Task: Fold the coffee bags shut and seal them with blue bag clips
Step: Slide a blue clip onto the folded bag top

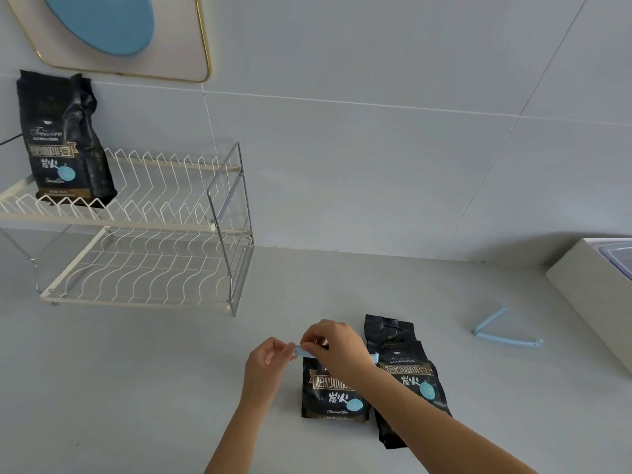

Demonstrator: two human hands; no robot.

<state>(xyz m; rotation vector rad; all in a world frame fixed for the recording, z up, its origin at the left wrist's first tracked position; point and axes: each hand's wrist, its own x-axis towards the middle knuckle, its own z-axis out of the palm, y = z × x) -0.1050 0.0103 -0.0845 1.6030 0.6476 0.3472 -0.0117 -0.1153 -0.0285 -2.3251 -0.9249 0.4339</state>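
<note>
Two black coffee bags stand on the grey counter near its front. A blue bag clip (pixel 305 351) lies across the folded top of the nearer coffee bag (pixel 333 395). My left hand (pixel 268 362) pinches the clip's left end. My right hand (pixel 333 343) presses on the clip from above and hides its middle. The second coffee bag (pixel 407 371) stands just behind and to the right, its top unfolded. A spare blue clip (pixel 502 333) lies open in a V on the counter to the right. A third coffee bag (pixel 65 142) stands on the rack's upper shelf.
A white two-tier wire dish rack (pixel 147 234) stands at the back left against the tiled wall. A white box (pixel 595 289) with a clear lid occupies the right edge. A framed blue oval (pixel 102 25) hangs on the wall.
</note>
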